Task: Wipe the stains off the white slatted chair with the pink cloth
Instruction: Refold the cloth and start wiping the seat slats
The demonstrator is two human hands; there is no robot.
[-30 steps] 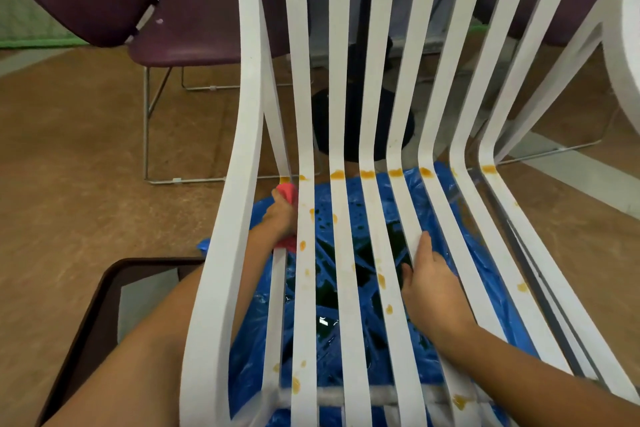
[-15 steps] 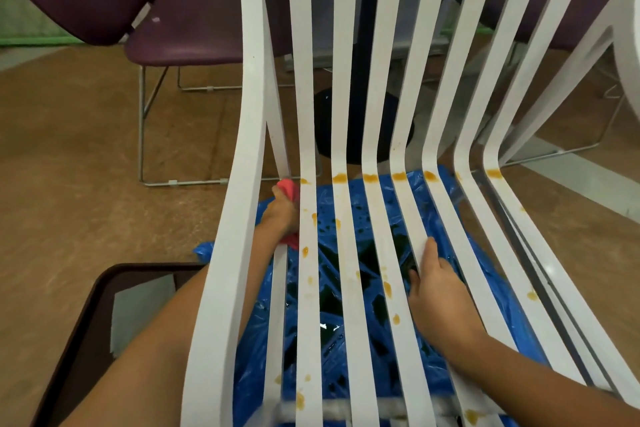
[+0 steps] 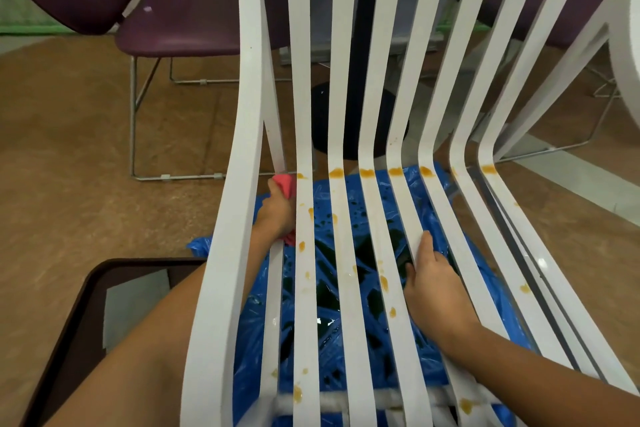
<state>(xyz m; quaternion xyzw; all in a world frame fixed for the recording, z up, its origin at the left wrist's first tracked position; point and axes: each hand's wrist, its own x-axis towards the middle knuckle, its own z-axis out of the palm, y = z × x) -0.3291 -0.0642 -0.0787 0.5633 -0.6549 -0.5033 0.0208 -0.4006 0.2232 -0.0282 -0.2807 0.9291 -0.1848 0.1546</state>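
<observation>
Gripping the pink cloth (image 3: 284, 185), your left hand (image 3: 277, 215) sits at the left edge of the white slatted chair (image 3: 341, 80), just below the bend where the back meets the seat. Its fingers are curled round the cloth, which is pressed against the thin slat between the thick left rail (image 3: 239, 218) and the next slat over. That rail crosses in front of your left forearm and hides part of it. The neighbouring slat covers the hand's right edge, so only 2 bits of cloth show, 1 above the fingers and 1 below them.

Your right hand (image 3: 436, 288) lies on the seat slats near the middle, well apart from the cloth. Its fingers are relaxed and the forefinger is straight along 1 slat.

Orange stains (image 3: 366, 173) run in a row across the bend on most of the slats. More drips dot the seat slats between your 2 hands and near the front edge.

Under the seat a crumpled blue plastic sheet (image 3: 346, 218) covers the floor (image 3: 69, 184) and shows through every gap, with dark wet patches on it. Beyond the back slats stand a purple chair (image 3: 194, 17) at the far left and a black round base (image 3: 349, 128) behind the middle slats. At the near left, beside your left arm, sits a dark brown tray (image 3: 86, 305).
</observation>
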